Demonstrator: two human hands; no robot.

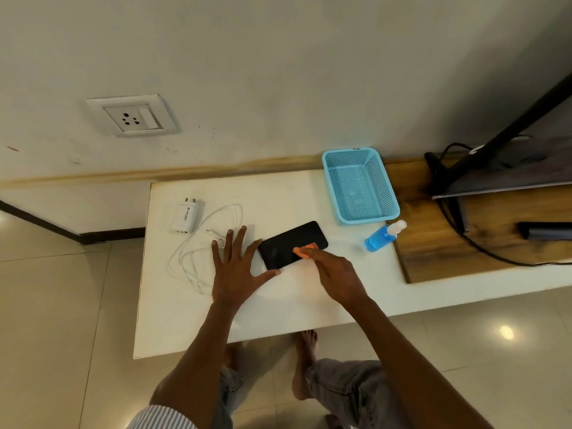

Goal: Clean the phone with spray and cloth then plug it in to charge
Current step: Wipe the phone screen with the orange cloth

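Lay flat and dark on the white counter (pixel 278 308), the phone (pixel 288 246), braced by the left hand (pixel 236 270) with fingers spread straight beside its near-left end, thumb tip touching the corner. Pressed down on the screen under the fingertips of the right hand (pixel 335 274), an orange cloth (pixel 305 250), though whether merely pressed or pinched could not be told. Stood just right of the phone, a blue spray bottle (pixel 382 236), with a light-blue basket (pixel 360 185) behind it; rested to the left, unplugged, a white charger (pixel 187 215) and looped cable (pixel 198 249), below the wall socket (pixel 133 117).
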